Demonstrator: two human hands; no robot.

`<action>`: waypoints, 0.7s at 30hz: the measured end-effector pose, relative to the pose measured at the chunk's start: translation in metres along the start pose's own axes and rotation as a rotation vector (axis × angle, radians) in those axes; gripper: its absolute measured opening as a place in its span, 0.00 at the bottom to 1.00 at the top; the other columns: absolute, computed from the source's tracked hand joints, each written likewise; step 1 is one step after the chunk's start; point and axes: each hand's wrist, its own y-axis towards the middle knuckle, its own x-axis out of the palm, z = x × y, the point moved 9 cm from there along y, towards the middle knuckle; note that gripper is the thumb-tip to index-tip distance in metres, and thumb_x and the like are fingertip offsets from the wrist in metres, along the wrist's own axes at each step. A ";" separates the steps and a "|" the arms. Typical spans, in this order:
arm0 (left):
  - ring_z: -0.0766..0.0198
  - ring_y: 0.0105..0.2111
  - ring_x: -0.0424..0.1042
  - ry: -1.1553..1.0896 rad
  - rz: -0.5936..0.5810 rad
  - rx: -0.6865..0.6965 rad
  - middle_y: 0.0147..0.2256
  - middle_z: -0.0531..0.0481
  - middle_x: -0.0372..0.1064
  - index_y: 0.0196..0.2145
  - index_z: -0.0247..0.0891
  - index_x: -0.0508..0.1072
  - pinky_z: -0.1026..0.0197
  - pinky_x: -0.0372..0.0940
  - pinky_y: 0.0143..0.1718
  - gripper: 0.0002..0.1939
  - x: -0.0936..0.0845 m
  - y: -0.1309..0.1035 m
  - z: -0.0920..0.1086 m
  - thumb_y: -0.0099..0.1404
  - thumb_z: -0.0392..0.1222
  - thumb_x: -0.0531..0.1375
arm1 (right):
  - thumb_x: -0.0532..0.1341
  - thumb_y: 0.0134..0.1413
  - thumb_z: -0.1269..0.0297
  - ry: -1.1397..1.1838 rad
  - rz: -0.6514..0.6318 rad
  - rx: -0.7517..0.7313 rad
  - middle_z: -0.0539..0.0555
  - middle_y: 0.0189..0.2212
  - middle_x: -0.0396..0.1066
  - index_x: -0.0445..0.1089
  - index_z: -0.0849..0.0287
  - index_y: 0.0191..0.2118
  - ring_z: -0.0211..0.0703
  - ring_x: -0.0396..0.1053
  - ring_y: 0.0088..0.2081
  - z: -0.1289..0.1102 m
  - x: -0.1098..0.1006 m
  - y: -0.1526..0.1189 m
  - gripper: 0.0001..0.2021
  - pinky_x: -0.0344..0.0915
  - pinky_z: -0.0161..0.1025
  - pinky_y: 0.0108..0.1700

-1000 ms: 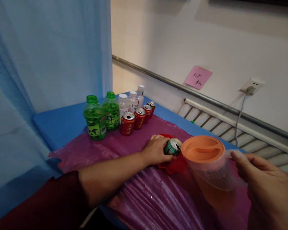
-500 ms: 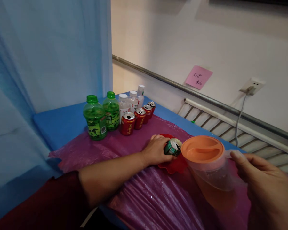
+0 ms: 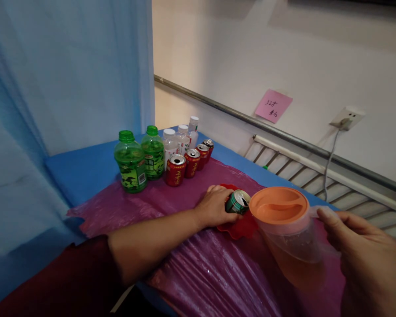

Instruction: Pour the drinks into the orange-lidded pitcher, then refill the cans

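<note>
My left hand (image 3: 218, 207) is wrapped round a green drink can (image 3: 236, 203), whose opened top leans to the right over a red scalloped dish (image 3: 239, 228). In my right hand (image 3: 363, 246) is the handle of a clear plastic pitcher (image 3: 293, 246) with an orange lid (image 3: 279, 204). The pitcher tilts left and holds a brownish liquid. Its lid rim is right beside the can's top; I cannot tell whether they touch or whether liquid is flowing. My fingers hide the lower part of the can.
Two green bottles (image 3: 130, 165), several white-capped bottles (image 3: 170, 145) and several red cans (image 3: 176, 171) stand at the back left. Purple plastic sheeting (image 3: 145, 207) covers part of the blue table (image 3: 75, 169). A radiator (image 3: 293, 169) runs along the wall at right.
</note>
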 end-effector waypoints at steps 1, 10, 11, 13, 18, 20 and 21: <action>0.46 0.50 0.71 -0.001 -0.001 0.001 0.47 0.46 0.76 0.50 0.44 0.75 0.46 0.60 0.56 0.30 0.000 0.000 0.000 0.53 0.61 0.69 | 0.76 0.36 0.46 -0.003 0.010 0.031 0.47 0.22 0.68 0.80 0.58 0.31 0.34 0.57 0.22 0.002 -0.001 0.000 0.21 0.49 0.30 0.17; 0.46 0.50 0.71 0.003 -0.007 0.003 0.46 0.46 0.76 0.50 0.44 0.75 0.47 0.60 0.56 0.31 0.001 0.000 -0.001 0.53 0.62 0.69 | 0.77 0.34 0.45 0.010 0.010 0.065 0.47 0.24 0.69 0.80 0.57 0.32 0.34 0.58 0.25 0.005 -0.001 -0.001 0.22 0.53 0.28 0.20; 0.46 0.50 0.71 0.003 -0.006 0.004 0.46 0.46 0.76 0.50 0.44 0.75 0.46 0.60 0.56 0.31 0.001 0.000 -0.001 0.53 0.63 0.69 | 0.77 0.33 0.45 0.014 0.008 0.074 0.47 0.24 0.69 0.80 0.57 0.32 0.34 0.58 0.25 0.006 0.000 -0.001 0.22 0.53 0.28 0.20; 0.45 0.50 0.71 0.006 -0.006 0.003 0.46 0.46 0.76 0.50 0.44 0.75 0.46 0.60 0.56 0.31 0.002 0.001 -0.001 0.53 0.63 0.69 | 0.77 0.33 0.45 0.020 0.008 0.084 0.47 0.23 0.69 0.80 0.57 0.31 0.34 0.58 0.25 0.008 0.000 0.000 0.22 0.52 0.28 0.20; 0.45 0.49 0.72 0.007 -0.009 0.007 0.45 0.46 0.76 0.50 0.44 0.76 0.46 0.60 0.55 0.30 0.001 0.001 0.000 0.54 0.62 0.69 | 0.76 0.35 0.46 0.010 -0.005 0.091 0.49 0.25 0.72 0.80 0.58 0.32 0.35 0.60 0.25 0.006 0.001 -0.001 0.22 0.54 0.29 0.20; 0.46 0.49 0.72 0.006 -0.011 0.007 0.45 0.46 0.76 0.50 0.45 0.75 0.46 0.60 0.55 0.30 0.001 0.001 0.000 0.54 0.61 0.69 | 0.76 0.35 0.45 0.006 -0.009 0.088 0.49 0.24 0.70 0.80 0.58 0.32 0.35 0.59 0.24 0.005 0.001 -0.002 0.22 0.53 0.30 0.19; 0.46 0.49 0.72 0.005 -0.012 0.006 0.45 0.47 0.76 0.50 0.45 0.75 0.46 0.60 0.55 0.30 0.001 0.001 0.000 0.54 0.61 0.69 | 0.76 0.35 0.45 0.006 -0.008 0.089 0.48 0.23 0.69 0.80 0.58 0.33 0.35 0.58 0.23 0.004 0.001 -0.002 0.23 0.52 0.30 0.18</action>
